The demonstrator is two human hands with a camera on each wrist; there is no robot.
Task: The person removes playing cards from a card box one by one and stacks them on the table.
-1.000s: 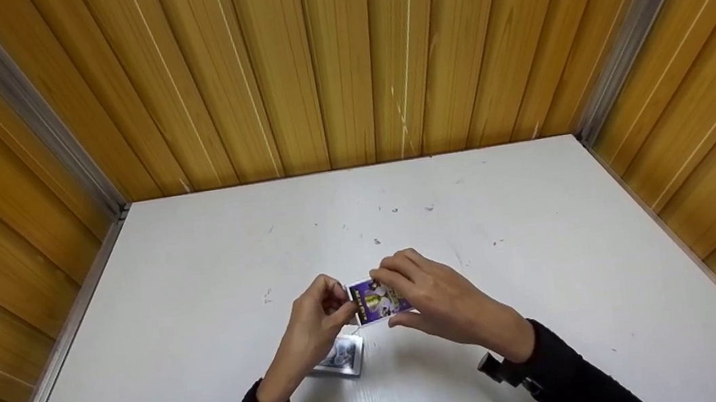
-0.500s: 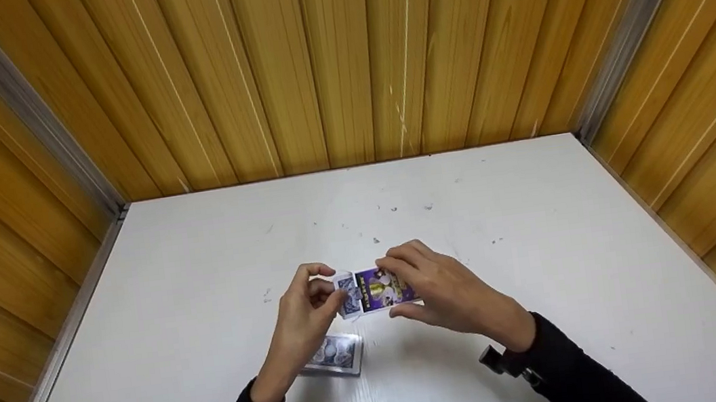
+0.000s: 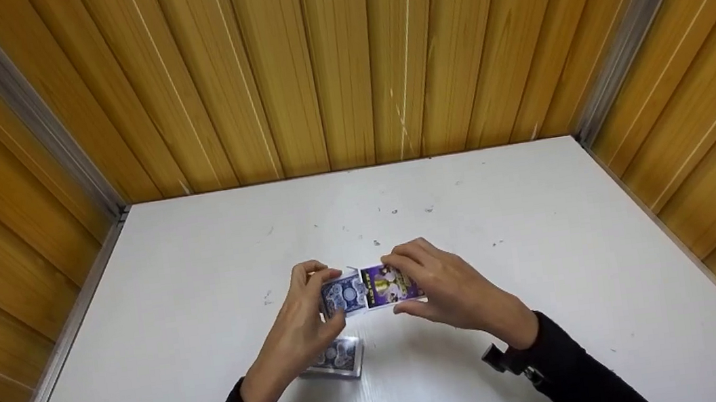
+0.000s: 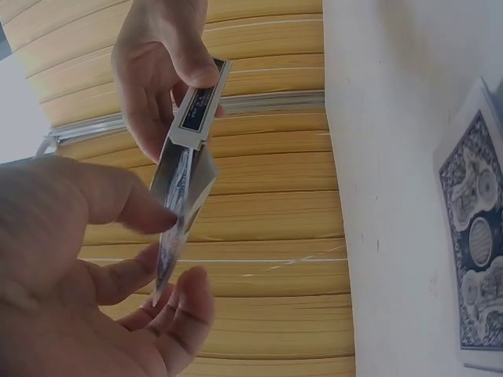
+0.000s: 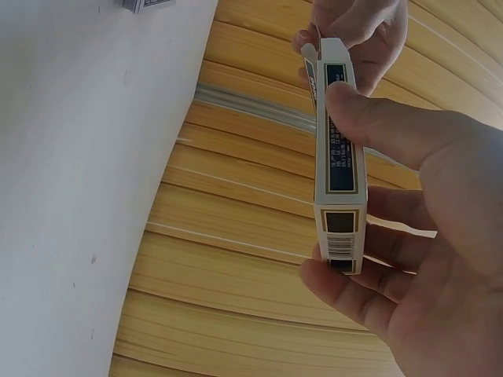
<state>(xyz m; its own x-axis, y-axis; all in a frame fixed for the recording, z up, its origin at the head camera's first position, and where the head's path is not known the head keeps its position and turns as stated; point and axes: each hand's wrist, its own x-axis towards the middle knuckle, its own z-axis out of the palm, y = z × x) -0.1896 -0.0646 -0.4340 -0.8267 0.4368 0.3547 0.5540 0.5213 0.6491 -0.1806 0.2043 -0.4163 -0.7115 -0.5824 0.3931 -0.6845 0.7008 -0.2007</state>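
My right hand (image 3: 454,291) grips a playing card box (image 3: 385,286) with a purple and gold picture, thumb on one narrow side and fingers on the other. The box (image 5: 339,169) is tilted up above the table, its barcode end near my right fingers. From its open end, flap (image 4: 202,182) out, sticks a thin set of blue-backed playing cards (image 3: 344,295). My left hand (image 3: 295,325) pinches these cards between thumb and fingers. Below it, a deck of blue-backed cards (image 3: 342,360) lies on the table, partly hidden by the hand in the head view.
The white table (image 3: 201,261) has small scuff marks toward its middle. Wood-patterned panels (image 3: 341,59) stand behind it and on both sides, with grey metal posts in the corners. A small black camera mount sits at each wrist.
My left hand has drawn back to the left, and the blue-backed cards show further out of the box. My right hand, still holding the box, has shifted slightly right.
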